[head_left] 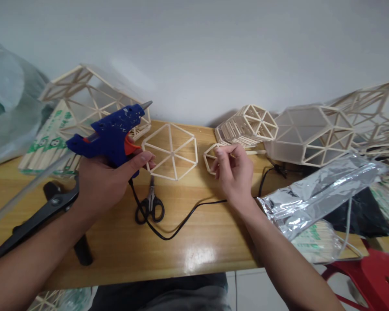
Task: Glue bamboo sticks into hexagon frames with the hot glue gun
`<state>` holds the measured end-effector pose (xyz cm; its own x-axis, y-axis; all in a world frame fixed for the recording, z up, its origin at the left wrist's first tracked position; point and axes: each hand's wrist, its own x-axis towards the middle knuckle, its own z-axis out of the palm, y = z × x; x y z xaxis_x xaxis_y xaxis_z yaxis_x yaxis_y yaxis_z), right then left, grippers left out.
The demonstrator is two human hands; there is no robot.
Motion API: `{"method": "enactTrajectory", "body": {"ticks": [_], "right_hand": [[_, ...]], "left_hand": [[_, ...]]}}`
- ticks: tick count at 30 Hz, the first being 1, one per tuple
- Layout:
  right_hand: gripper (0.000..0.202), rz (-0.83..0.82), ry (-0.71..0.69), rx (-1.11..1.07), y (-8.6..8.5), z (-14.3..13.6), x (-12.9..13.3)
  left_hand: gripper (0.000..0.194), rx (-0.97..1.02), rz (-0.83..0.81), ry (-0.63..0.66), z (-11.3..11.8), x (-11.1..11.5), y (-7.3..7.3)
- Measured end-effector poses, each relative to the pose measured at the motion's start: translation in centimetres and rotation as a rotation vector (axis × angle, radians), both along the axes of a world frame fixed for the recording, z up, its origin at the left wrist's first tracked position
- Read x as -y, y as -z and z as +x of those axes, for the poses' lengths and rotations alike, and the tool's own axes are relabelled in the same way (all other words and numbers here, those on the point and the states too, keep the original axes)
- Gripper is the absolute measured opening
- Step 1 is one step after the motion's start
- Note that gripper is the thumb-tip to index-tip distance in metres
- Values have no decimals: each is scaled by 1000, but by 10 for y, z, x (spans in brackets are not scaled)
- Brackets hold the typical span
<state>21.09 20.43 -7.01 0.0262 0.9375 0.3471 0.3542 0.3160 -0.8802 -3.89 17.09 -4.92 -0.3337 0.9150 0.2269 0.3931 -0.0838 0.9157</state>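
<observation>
My left hand (108,179) is wrapped round a blue hot glue gun (115,131) with an orange trigger, its metal nozzle pointing up and right. Between that thumb and fingertips I also pinch the edge of a larger hexagonal stick frame (173,153), which has spokes meeting at its centre. My right hand (234,170) is closed at a small hexagonal stick frame (208,151). Its fingers hide much of this frame. Just behind that hand lies a stack of similar small frames (259,122), tipped on its side.
Scissors (152,203) and a black cord (184,222) lie on the wooden table (168,263). A black tool (55,201) rests at left. Stick-and-sheet structures (311,129) stand along the wall. Packed sticks (45,147), a silver foil packet (317,194) and a red stool (372,276) flank the work area.
</observation>
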Motion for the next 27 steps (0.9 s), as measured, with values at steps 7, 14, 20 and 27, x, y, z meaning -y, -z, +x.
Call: {"method": "enactTrajectory", "body": {"ticks": [7, 14, 20, 27], "right_hand": [[47, -255, -152, -269, -7, -4, -5], [42, -331, -321, -233, -3, -5, -4], [34, -228, -272, -71, 5, 0, -1], [39, -297, -145, -279, -3, 3, -9]], "left_hand": [[15, -60, -16, -14, -6, 2, 8], [17, -89, -36, 8, -3, 5, 12], [18, -110, -76, 42, -5, 6, 15], [18, -124, -44, 44, -9, 4, 17]]}}
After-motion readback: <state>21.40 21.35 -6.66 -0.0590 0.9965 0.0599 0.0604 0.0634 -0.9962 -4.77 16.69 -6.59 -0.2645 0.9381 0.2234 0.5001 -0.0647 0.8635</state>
